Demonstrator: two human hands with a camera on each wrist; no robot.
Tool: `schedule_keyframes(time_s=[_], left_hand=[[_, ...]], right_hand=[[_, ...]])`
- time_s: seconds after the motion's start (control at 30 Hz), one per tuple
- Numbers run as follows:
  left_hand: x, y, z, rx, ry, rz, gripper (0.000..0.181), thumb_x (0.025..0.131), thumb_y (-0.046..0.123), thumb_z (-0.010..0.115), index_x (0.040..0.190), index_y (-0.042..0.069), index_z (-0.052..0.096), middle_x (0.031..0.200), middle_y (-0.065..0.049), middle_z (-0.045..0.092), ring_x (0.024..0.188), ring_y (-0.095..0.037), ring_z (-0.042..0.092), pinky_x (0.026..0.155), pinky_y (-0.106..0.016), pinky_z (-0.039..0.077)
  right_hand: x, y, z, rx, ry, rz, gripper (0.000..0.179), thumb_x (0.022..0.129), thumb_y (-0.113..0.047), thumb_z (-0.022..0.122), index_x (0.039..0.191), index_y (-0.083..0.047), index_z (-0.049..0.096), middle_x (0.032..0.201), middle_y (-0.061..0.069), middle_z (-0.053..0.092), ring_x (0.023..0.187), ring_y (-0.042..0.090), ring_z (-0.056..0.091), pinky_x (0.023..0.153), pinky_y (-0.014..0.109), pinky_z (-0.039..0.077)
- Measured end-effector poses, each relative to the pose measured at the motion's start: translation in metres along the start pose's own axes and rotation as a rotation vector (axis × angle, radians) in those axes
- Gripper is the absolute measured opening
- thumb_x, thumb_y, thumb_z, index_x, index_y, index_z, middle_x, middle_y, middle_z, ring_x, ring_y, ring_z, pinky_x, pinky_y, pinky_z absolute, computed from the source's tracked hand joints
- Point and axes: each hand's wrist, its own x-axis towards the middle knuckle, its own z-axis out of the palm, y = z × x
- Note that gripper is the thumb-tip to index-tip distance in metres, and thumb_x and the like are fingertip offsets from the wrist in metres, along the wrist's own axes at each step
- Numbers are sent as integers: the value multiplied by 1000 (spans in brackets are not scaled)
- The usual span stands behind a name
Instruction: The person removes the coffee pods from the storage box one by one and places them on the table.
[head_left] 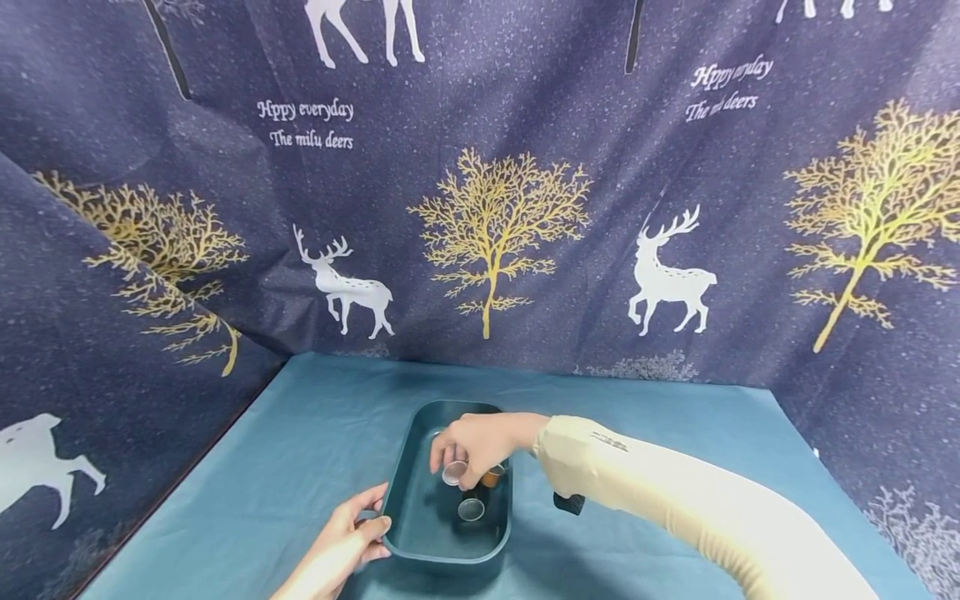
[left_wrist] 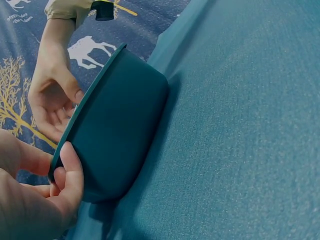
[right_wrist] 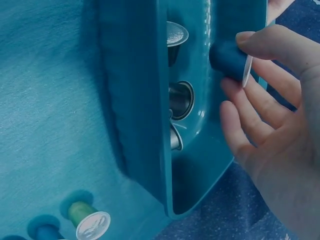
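My right hand (head_left: 483, 442) is inside a deep teal plastic bin (head_left: 448, 560). Between thumb and fingers it pinches a dark blue coffee capsule (right_wrist: 229, 60) with a pale foil lid, held above the bin's floor. Beneath lie an orange capsule (head_left: 492, 477) and a dark capsule (head_left: 471, 509); several capsules, including one with a silver lid (right_wrist: 177, 34), show past the bin wall in the right wrist view. My left hand (left_wrist: 47, 192) grips the bin's left rim, thumb on one side and fingers on the other.
Outside the bin, a green capsule (right_wrist: 89, 220) and a blue capsule (right_wrist: 46, 231) lie on the teal cloth (head_left: 330, 417). The right sleeve (head_left: 675, 492) hides that area in the head view. A dark blue curtain (head_left: 525, 100) with deer and trees stands behind.
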Motion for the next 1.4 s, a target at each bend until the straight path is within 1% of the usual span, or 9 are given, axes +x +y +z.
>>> schedule_keyframes(time_s=[0.2,0.43,0.53,0.7,0.77,0.9,1.1,1.27,1.4], left_hand=[[1,-1,0,0,3,1,56,98,3,44,148,-16,25,117,-17,48,90,-19,65,72,-31,54],[-1,0,-3,-7,-25,-10,58,99,4,44,149,-14,24,118,-19,48,93,-22,67,76,-34,55],[-1,-1,-3,-4,-24,-15,58,99,4,44,150,-14,23,119,-19,47,93,-21,66,77,-35,55],[0,-1,-2,-7,-11,-8,58,98,4,45,149,-15,24,118,-19,47,92,-20,66,76,-34,54],[0,-2,-1,-14,-10,-6,58,98,3,45,149,-14,25,118,-18,47,92,-20,65,75,-33,54],[0,-3,-3,-26,-25,-16,58,99,4,45,150,-13,24,117,-17,47,95,-20,65,77,-35,54],[1,-3,-4,-42,-53,-15,58,100,5,44,151,-12,22,115,-14,46,95,-19,66,77,-35,54],[0,-2,-5,-41,-57,-14,58,100,4,44,151,-13,22,116,-13,45,94,-19,65,76,-34,53],[1,-2,-5,-29,-47,-30,59,100,6,44,151,-13,21,117,-15,43,94,-19,64,77,-35,53]], right_hand=[[-4,4,1,3,49,4,36,81,-12,77,117,-14,68,104,-7,69,92,0,61,81,17,50],[-8,7,3,2,78,-16,31,81,-11,78,111,-14,68,99,-7,68,90,0,60,82,15,50],[-10,9,4,16,79,-25,32,80,-10,78,111,-12,68,99,-5,68,89,1,61,81,15,50],[-12,13,7,17,80,-23,38,80,-10,78,116,-8,67,100,-5,68,89,-1,60,81,15,51],[-12,14,7,27,82,-23,36,79,-9,78,114,-9,67,99,-4,68,87,-1,61,79,15,52],[-13,15,8,44,82,-30,30,79,-6,77,108,-13,68,97,-5,68,87,-1,61,77,15,53],[-18,16,5,10,81,-50,30,79,-9,77,105,-21,68,96,-11,67,90,-1,60,79,17,52],[-24,16,4,44,59,-65,31,80,-8,77,108,-19,69,99,-7,68,89,2,62,77,18,52],[-26,17,4,54,55,-72,33,82,-9,76,113,-16,69,101,-7,70,88,2,62,75,19,53]])
